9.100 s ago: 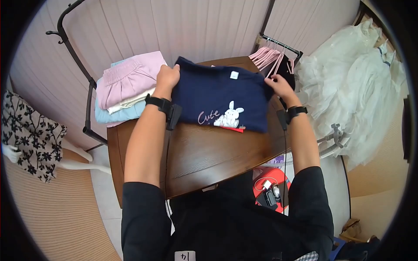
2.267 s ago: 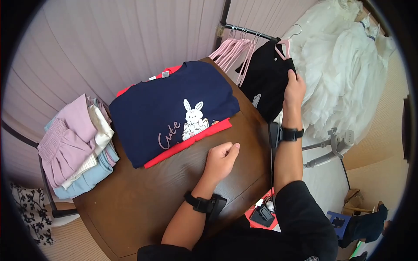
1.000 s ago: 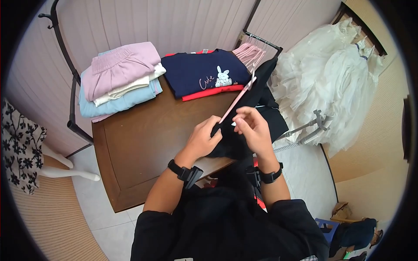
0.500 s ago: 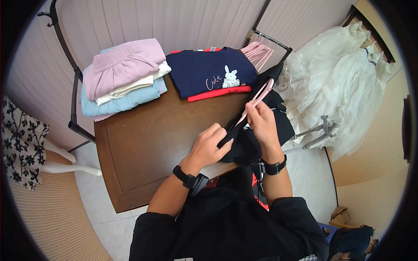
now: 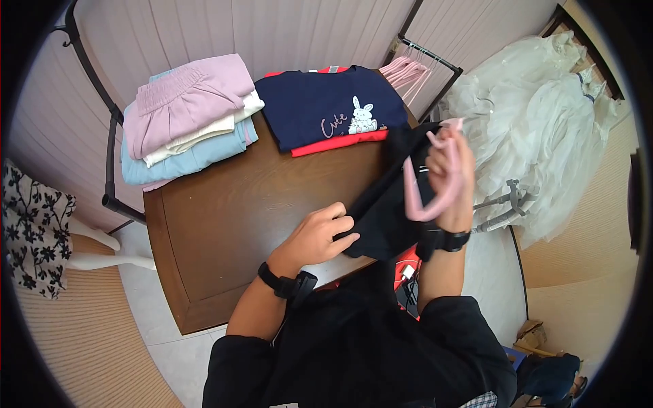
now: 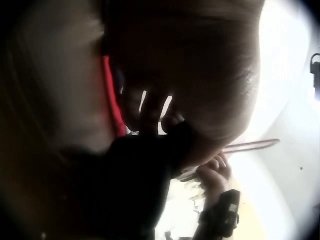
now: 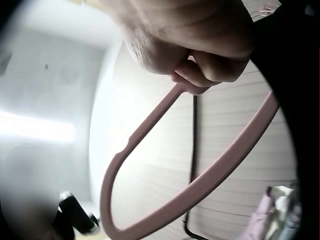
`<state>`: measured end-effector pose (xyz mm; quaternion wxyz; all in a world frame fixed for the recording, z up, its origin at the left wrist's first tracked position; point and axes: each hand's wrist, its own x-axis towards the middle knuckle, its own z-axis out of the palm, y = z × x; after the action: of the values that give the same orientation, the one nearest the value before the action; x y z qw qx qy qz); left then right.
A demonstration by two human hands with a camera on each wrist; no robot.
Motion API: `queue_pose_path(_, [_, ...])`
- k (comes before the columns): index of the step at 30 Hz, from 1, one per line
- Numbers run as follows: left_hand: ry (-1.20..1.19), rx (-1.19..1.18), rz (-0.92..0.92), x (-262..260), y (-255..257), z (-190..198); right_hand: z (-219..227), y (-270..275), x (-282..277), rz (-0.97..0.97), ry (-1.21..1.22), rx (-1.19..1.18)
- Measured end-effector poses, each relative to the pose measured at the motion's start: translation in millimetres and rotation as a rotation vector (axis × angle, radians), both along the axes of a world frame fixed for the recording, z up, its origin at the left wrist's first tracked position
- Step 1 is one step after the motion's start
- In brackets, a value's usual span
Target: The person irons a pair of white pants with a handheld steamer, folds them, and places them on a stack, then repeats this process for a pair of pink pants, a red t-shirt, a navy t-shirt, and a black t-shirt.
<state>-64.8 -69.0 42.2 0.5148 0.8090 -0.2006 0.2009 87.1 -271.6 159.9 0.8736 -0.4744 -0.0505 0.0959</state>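
A black T-shirt (image 5: pixel 389 221) drapes over the right side of the table, slanting up toward my right hand. Its lower left edge is pinched between the thumb and fingers of my left hand (image 5: pixel 320 236); dark cloth bunches below that hand in the left wrist view. My right hand (image 5: pixel 465 163) grips a pink clothes hanger (image 7: pixel 205 185) near its neck. One rounded hanger end hangs bare of cloth, while the other side runs behind black fabric in the right wrist view. The hanger is blurred in the head view.
A navy bunny-print T-shirt (image 5: pixel 306 102) lies over folded red cloth (image 5: pixel 340 143) at the table's back. Left of it is a stack of folded skirts and trousers (image 5: pixel 190 112). Pink hangers (image 5: pixel 408 75) hang on a black rail (image 5: pixel 435 60); white gowns (image 5: pixel 517 136) hang at right.
My right hand first took the black T-shirt on its hanger from the rail and brought it over the table. Within the last half second it has lifted the hanger up and right, swinging one end free.
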Motion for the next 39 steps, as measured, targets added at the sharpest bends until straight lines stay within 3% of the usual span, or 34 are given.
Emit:
queue_pose_path(2, [0.051, 0.003, -0.014, 5, 3, -10, 3, -31, 8, 0.231, 0.044, 0.154])
queue_pose_path(3, [0.052, -0.043, 0.092, 11, 4, -15, -1, -41, 6, 0.351, 0.069, 0.176])
queue_pose_path(5, [0.048, -0.088, 0.19, 18, 5, -15, -9, -48, -24, 0.354, -0.009, -0.1])
queue_pose_path(7, [0.191, -0.22, 0.334, 17, 7, -15, -18, -55, -58, 0.36, -0.058, -0.29])
queue_pose_path(9, [0.319, -0.274, 0.335, 19, 8, -27, -39, -71, -82, 0.38, -0.157, -0.398])
queue_pose_path(12, [0.365, -0.277, 0.359, 25, 7, -34, -43, -96, -115, 0.413, -0.053, -0.483])
queue_pose_path(13, [0.415, -0.374, 0.4, 28, 6, -32, -49, -109, -122, 0.431, -0.029, -0.461])
queue_pose_path(15, [0.447, -0.515, 0.463, 38, 5, -29, -61, -134, -133, 0.529, -0.074, -0.384])
queue_pose_path(18, [0.513, -0.502, 0.516, 57, 4, -33, -66, -156, -147, 0.581, -0.167, -0.419])
queue_pose_path(20, [0.086, -0.43, 0.475, 71, -8, -30, -69, -143, -148, 0.537, -0.257, -0.361])
queue_pose_path(21, [0.087, -0.424, 0.468, 77, -15, -28, -71, -139, -147, 0.494, -0.347, -0.309])
queue_pose_path(22, [0.016, -0.5, 0.31, 84, -24, -24, -79, -140, -142, 0.515, -0.402, -0.38])
queue_pose_path(23, [-0.051, -0.575, 0.15, 88, -35, -18, -77, -141, -146, 0.513, -0.264, -0.458])
queue_pose_path(25, [0.146, -0.685, -0.155, 88, -56, -5, -87, -130, -148, 0.569, -0.061, -0.32])
queue_pose_path(27, [0.283, -0.329, -0.129, 89, -66, 6, -106, -131, -148, 0.702, 0.002, -0.234])
queue_pose_path(30, [0.103, 0.123, -0.094, 87, -74, 10, -113, -133, -146, 0.773, 0.081, -0.207])
queue_pose_path(33, [0.161, 0.223, -0.185, 88, -69, 11, -104, -140, -153, 0.834, 0.159, -0.253])
queue_pose_path(39, [0.114, 0.062, 0.009, 96, -71, -7, -100, -162, -186, 0.89, 0.231, -0.324])
